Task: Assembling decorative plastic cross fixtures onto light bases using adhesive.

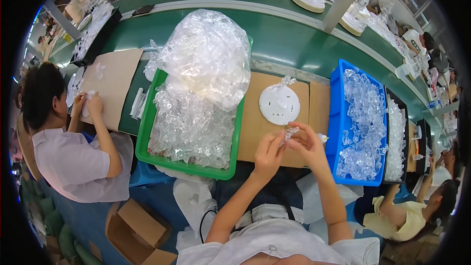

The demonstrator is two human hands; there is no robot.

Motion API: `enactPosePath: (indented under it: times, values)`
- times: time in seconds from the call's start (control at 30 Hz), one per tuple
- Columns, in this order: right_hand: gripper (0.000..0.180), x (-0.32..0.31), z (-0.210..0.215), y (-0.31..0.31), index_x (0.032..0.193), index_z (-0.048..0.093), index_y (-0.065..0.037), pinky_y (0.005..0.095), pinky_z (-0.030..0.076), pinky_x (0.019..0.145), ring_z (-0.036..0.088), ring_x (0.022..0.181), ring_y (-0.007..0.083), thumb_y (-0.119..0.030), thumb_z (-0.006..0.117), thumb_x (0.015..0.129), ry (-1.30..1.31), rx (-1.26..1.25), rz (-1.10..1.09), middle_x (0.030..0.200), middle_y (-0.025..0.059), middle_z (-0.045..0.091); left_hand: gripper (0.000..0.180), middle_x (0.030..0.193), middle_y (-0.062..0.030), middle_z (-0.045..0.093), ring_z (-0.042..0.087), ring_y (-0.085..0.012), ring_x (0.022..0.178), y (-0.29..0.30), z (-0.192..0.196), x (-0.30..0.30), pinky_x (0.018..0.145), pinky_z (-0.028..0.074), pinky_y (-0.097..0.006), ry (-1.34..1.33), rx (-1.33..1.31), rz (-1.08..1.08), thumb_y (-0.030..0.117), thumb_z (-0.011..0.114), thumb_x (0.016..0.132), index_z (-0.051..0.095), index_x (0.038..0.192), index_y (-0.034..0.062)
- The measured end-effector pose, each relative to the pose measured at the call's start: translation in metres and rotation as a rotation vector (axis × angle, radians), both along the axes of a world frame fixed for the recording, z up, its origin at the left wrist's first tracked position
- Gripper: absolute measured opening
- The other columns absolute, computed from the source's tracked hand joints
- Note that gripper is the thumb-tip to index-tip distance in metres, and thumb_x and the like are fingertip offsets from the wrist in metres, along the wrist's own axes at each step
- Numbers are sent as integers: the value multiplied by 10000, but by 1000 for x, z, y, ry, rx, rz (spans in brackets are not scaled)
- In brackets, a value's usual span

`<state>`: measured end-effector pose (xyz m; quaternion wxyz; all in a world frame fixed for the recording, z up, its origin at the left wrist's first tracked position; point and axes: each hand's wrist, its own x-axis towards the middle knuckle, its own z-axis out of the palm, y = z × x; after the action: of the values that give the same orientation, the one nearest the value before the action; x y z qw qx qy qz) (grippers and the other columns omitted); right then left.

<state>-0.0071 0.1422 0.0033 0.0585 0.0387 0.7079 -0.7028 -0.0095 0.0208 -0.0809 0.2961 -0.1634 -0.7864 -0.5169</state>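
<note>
Head view: hands pinch clear piece (289,132); green tray (142,142), blue bin (336,118) hold clear pieces

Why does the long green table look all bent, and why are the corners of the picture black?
In the head view, the fisheye lens curves straight edges, so the long green conveyor table bows near the rim and the corners go black. Overhead light makes white glare on the crinkled clear plastic bag and the clear plastic pieces in the blue plastic bin. The left hand and right hand look fairly sharp.

Glossy clear plastic pieces (194,127), matt, perhaps cardboard mat (255,132).
</note>
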Motion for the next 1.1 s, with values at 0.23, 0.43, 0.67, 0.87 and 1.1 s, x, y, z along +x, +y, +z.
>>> enactPosePath:
  times: [0.23, 0.43, 0.67, 0.87, 1.1]
  values:
    - [350, -20, -18, 7, 1208, 508, 15, 250, 508, 798, 619, 940, 175, -96, 565, 881, -24, -206, -161, 1095, 147, 621, 449, 1328, -241, 422, 385, -369, 1266, -2, -2, -30, 1015, 344, -457, -225, 254, -159, 152, 643, 832, 505, 1220, -27]
    - [389, -31, -29, 19, 1282, 427, -6, 299, 550, 809, 613, 1018, 247, -118, 492, 916, -170, -765, -264, 1249, 164, 541, 535, 1376, -236, 389, 339, -396, 1298, -23, -38, -68, 1071, 236, -524, -163, -592, -69, 322, 535, 890, 435, 1341, 51]
    - [356, -20, -32, 12, 1251, 450, -15, 282, 545, 809, 589, 1095, 255, -136, 513, 922, -389, -939, -80, 1201, 108, 578, 664, 1291, -256, 453, 399, -381, 1241, 1, -28, 9, 1070, 260, -522, -436, -656, 110, 324, 652, 781, 423, 1348, 66]
    - [326, -27, -50, -4, 1180, 492, -10, 256, 523, 778, 617, 1006, 178, -51, 595, 874, -199, -358, -112, 1088, 106, 623, 591, 1394, -258, 319, 296, -431, 1298, -31, -21, 21, 1067, 230, -545, -432, -511, 25, 250, 653, 789, 470, 1330, 98]
    - [302, -43, -65, -27, 1047, 581, 0, 251, 520, 701, 642, 818, 140, -27, 711, 776, 116, 425, -7, 938, 96, 649, 522, 1437, -254, 281, 260, -418, 1340, -38, -29, 19, 1064, 227, -523, -448, -495, -11, 292, 601, 846, 481, 1341, 178]
